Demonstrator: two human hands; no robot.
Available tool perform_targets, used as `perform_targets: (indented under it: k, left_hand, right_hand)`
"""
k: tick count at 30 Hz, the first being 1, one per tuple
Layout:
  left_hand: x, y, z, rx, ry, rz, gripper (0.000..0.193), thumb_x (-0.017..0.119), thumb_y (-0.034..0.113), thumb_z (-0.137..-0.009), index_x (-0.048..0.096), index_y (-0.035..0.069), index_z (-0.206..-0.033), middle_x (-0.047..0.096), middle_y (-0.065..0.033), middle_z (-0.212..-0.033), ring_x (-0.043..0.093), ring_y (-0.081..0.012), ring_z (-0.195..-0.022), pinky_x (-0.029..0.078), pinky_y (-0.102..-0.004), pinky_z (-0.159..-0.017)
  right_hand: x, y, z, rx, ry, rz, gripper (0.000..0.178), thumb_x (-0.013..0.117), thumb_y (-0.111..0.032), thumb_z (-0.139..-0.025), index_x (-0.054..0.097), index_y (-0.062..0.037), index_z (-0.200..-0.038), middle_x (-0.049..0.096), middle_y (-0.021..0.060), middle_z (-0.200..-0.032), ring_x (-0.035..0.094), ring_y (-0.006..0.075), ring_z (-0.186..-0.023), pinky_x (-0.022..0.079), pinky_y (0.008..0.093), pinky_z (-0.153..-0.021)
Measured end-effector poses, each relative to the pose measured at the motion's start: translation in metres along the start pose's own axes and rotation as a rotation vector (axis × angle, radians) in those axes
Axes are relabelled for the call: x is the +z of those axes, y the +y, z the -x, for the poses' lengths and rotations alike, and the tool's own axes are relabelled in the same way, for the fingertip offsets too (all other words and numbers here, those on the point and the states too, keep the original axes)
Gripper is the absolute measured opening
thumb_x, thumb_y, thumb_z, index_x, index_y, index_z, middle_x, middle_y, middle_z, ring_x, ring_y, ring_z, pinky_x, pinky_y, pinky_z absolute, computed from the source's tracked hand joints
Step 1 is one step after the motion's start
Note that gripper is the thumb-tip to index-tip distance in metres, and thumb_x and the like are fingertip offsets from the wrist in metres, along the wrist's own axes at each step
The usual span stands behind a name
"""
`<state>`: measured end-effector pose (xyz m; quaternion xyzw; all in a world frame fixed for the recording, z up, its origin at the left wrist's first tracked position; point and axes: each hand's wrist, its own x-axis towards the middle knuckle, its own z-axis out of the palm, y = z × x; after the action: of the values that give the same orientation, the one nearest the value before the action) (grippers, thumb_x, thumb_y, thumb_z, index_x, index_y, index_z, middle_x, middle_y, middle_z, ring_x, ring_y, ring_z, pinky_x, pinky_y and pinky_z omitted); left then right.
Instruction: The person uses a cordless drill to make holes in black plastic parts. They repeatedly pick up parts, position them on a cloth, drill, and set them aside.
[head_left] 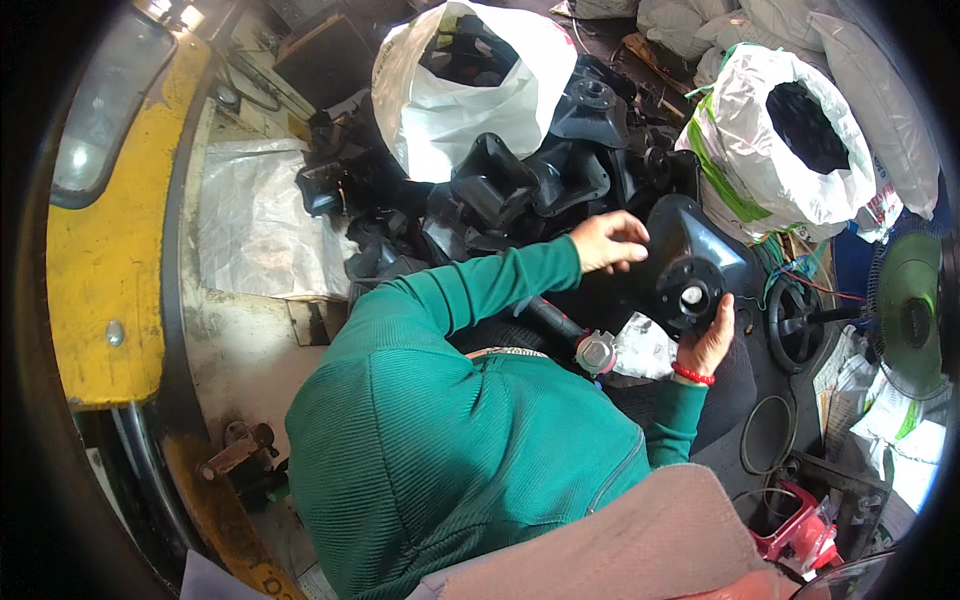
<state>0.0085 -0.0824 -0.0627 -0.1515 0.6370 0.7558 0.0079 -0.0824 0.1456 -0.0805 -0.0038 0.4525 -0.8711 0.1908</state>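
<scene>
My right hand grips the lower rim of a black plastic housing, which has a flared body and a round flanged end with a hole. Its fingers are partly hidden behind the part; a red bead bracelet circles the wrist. Just left of the housing is my left hand, fingers loosely bent and apart, with nothing seen in them. Below the hands, over my lap, lies a dark cylindrical tool with a round silver head. Beside that head is a crumpled white sheet.
Similar black housings are heaped ahead of me. Behind them stands an open white sack; another sack with dark contents is at the right. A green fan stands far right, a yellow machine panel at left.
</scene>
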Motion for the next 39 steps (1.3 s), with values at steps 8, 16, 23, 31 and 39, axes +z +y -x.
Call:
perform_targets:
  k: [8,16,23,31,39]
  left_hand:
    - [-0.102,0.034,0.005,0.29,0.29,-0.097,0.029,0.071,0.026,-0.084,0.068,-0.002,-0.092,0.067,-0.0011,-0.08,0.06,-0.0079,-0.072,0.049,-0.0279,-0.062]
    - [-0.141,-0.006,-0.011,0.144,0.32,-1.195,0.034,0.068,0.042,-0.076,0.068,0.009,-0.085,0.064,-0.0099,-0.077,0.064,-0.03,-0.075,0.05,-0.0429,-0.068]
    - [-0.222,0.037,-0.022,0.365,0.655,-0.567,0.021,0.064,0.024,-0.084,0.067,0.004,-0.083,0.062,-0.0085,-0.066,0.06,-0.019,-0.057,0.046,-0.036,-0.056]
    - [-0.399,0.071,-0.128,0.328,1.101,0.284,0.021,0.061,0.019,-0.086,0.061,-0.002,-0.089,0.061,-0.0085,-0.08,0.056,-0.0182,-0.06,0.052,-0.0311,-0.058]
    - [-0.453,0.096,-0.234,0.326,1.102,0.011,0.022,0.06,0.018,-0.087,0.061,-0.004,-0.092,0.062,-0.0099,-0.081,0.057,-0.0183,-0.062,0.051,-0.0309,-0.06]
  right_hand:
    - [0.069,0.054,-0.033,0.485,-0.171,0.062,0.04,0.052,-0.039,-0.096,0.059,-0.0047,-0.116,0.043,-0.0084,-0.062,0.039,0.0035,-0.05,0.033,0.0216,-0.045]
    - [-0.035,0.086,-0.046,0.649,0.01,-0.334,0.045,0.041,-0.015,-0.099,0.036,-0.0101,-0.143,0.034,-0.0074,-0.066,0.03,0.0019,-0.051,0.025,0.0157,-0.038]
    - [-0.113,0.042,0.0,0.572,0.108,-0.433,0.046,0.036,-0.011,-0.098,0.034,-0.0086,-0.144,0.028,-0.0072,-0.06,0.024,0.0021,-0.045,0.024,0.0179,-0.034]
    - [-0.126,-0.051,0.028,0.418,0.242,-0.216,0.039,0.048,-0.018,-0.097,0.047,-0.0106,-0.136,0.028,-0.0061,-0.058,0.021,0.0048,-0.045,0.02,0.0193,-0.035]
    - [-0.234,-0.1,0.103,0.22,0.477,-0.119,0.035,0.052,-0.027,-0.097,0.054,-0.0108,-0.128,0.023,-0.0079,-0.051,0.019,0.0042,-0.041,0.018,0.0203,-0.032]
